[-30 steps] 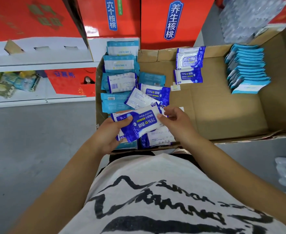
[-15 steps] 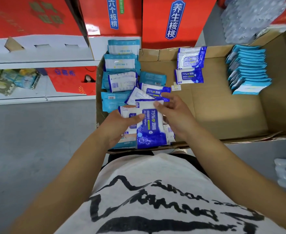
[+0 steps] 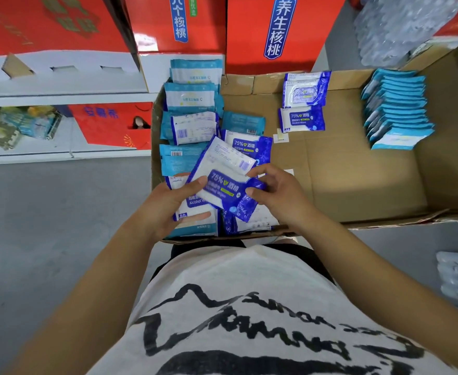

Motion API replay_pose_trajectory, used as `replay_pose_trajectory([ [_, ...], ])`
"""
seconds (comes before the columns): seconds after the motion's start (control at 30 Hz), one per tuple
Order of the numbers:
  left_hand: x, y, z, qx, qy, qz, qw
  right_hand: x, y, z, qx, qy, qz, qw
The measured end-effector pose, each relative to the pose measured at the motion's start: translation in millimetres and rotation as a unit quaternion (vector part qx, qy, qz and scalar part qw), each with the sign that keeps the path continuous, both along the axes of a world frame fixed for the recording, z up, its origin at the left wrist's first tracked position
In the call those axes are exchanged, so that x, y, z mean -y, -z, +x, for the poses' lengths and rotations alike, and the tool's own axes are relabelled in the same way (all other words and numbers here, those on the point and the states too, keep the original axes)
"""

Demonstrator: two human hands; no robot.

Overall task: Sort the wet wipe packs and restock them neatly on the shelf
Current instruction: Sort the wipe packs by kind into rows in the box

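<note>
Blue-and-white foil, item in hand: blue alcohol wipe pack (image 3: 222, 189), marked 75%, held over the near left corner of the cardboard box (image 3: 357, 180).

Change noted: a second ago its print lay upside down; half a second ago it stood on end between the hands. It now lies crosswise, face up, with the print reading the right way.

Right hand (image 3: 282, 196): thumb and fingertips pinch the pack's right end.

Left hand (image 3: 168, 209): thumb pressed on the pack's left edge, fingers curled under a held stack (image 3: 195, 209) of like alcohol wipe packs, against which the turned pack rests.

Judgement: the turn brings this pack into line with the stack, faces matching, ready to be gathered with its own kind.

Also in box:
- white-backed pack (image 3: 222, 158), barcode up, just behind the hands; whether held or lying loose, cannot tell.
- loose teal packs (image 3: 192, 98), mixed with blue ones, along the left wall.
- sorted blue packs (image 3: 303, 104), at the far wall.
- teal row (image 3: 395, 112), overlapped like tiles, by the right wall.

Outside box: red cartons (image 3: 276, 31) behind; white shelf (image 3: 60, 155) to the left, holding other goods.

Standing, as judged: sorting is part done, the left-wall pile is still mixed, and restocking has not begun.
</note>
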State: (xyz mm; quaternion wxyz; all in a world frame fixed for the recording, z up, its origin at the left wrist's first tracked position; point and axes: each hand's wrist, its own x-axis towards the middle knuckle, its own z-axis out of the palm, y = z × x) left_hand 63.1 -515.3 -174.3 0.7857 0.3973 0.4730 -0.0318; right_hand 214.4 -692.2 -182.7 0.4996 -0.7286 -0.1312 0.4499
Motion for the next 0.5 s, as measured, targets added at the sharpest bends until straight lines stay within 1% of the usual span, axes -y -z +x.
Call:
replay_pose_trajectory([
  [0.07,0,2,-2,-0.007,0.031,0.006,0.999,0,0,1,0.016,-0.044,-0.01,0.999],
  [0.13,4,5,-1,-0.022,0.073,0.017,0.997,-1,6,-3,0.013,-0.055,-0.013,0.998],
  [0.2,9,9,-1,-0.026,0.113,0.032,0.993,-4,10,-8,-0.011,-0.036,-0.002,0.999],
  [0.23,11,12,-1,-0.029,0.118,0.037,0.992,-5,11,-10,-0.02,-0.022,-0.002,1.0],
  [0.33,12,18,-4,-0.047,0.086,0.033,0.995,0,16,-5,-0.028,0.061,-0.028,0.997],
  [0.4,9,21,-7,-0.06,0.05,0.033,0.996,12,29,3,0.02,0.086,-0.087,0.992],
  [0.47,4,25,-13,-0.075,0.018,0.046,0.996,25,47,8,0.07,0.066,-0.175,0.98],
  [0.5,3,25,-16,-0.08,0.007,0.047,0.996,31,54,9,0.076,0.049,-0.212,0.973],
])
